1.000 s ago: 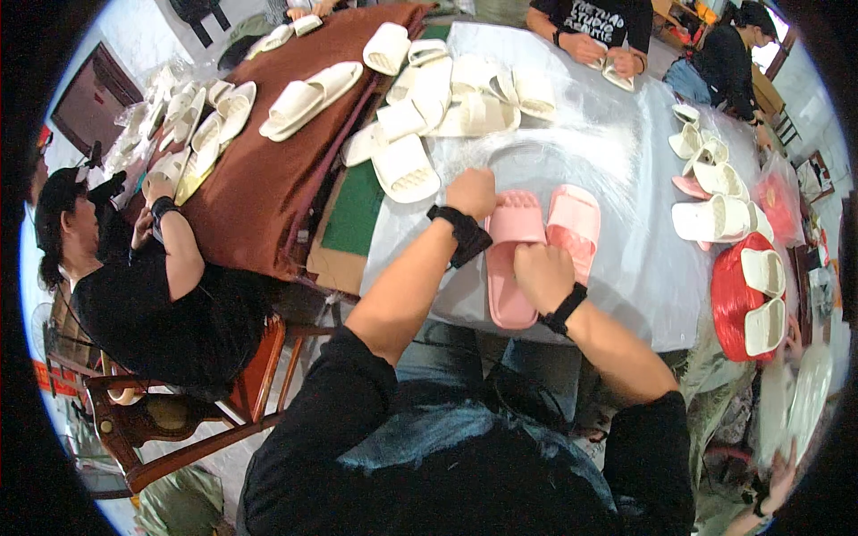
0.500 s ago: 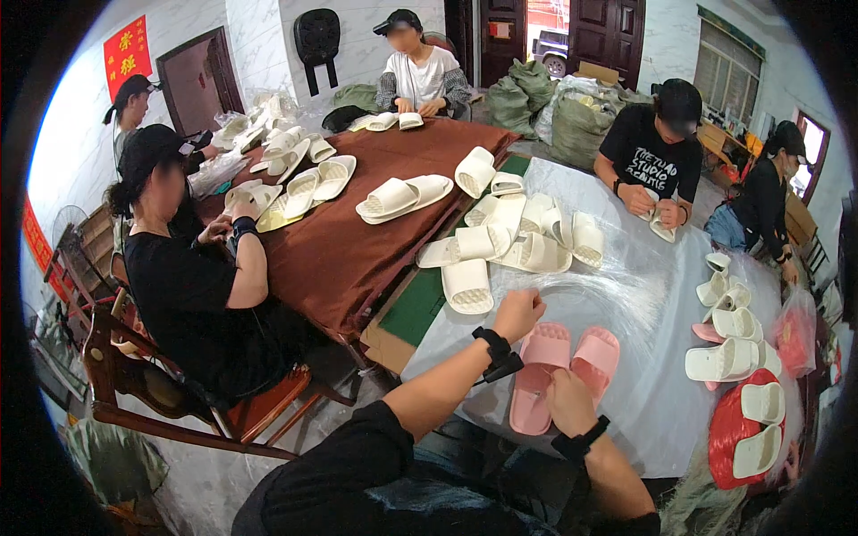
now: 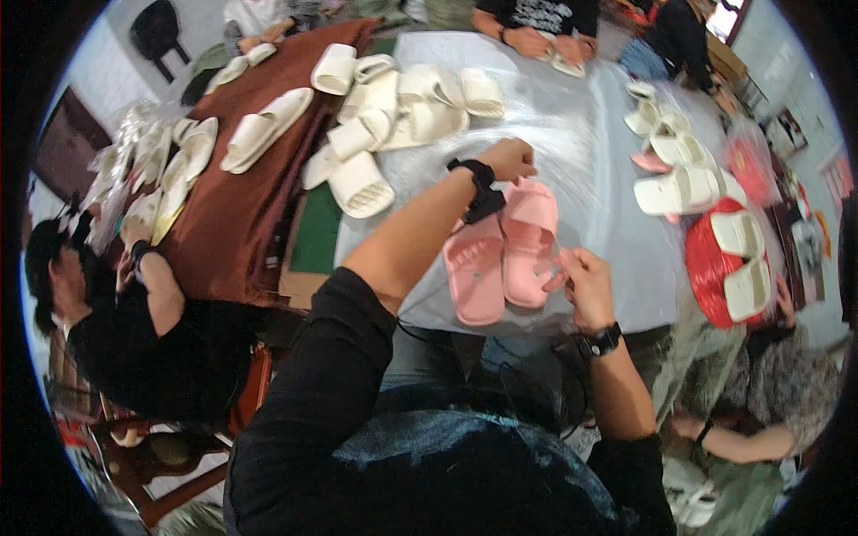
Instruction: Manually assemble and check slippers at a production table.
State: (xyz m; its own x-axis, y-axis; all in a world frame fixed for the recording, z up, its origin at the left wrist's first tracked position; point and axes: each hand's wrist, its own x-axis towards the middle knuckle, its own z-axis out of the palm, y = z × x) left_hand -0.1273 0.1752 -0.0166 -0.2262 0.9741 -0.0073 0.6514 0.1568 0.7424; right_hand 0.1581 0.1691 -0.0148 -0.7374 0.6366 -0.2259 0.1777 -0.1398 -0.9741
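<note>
In front of me a pair of pink slippers lies on the plastic-covered table: the left pink slipper [image 3: 478, 299] and the right pink slipper [image 3: 529, 237], their open heels toward me. My left hand [image 3: 511, 163] is closed just beyond their toe ends, its fingertips pressed together; what they hold, if anything, is too small to make out. At the heel of the right slipper, my right hand [image 3: 587, 284] is pinched closed, fingertips close to its edge. Whatever is between those fingers cannot be made out. Dark bands wrap both wrists.
Cream slippers [image 3: 362, 183] are heaped beyond my left arm. More cream slippers [image 3: 684, 189] line the right side, two on a red plastic bundle [image 3: 706, 268]. A brown cloth-covered table [image 3: 232, 223] adjoins on the left. Co-workers sit around, one person [image 3: 152, 348] at the left.
The view has tilted down and turned. My right hand has moved from between the slippers to the right slipper's heel. My left hand remains closed near the toe ends.
</note>
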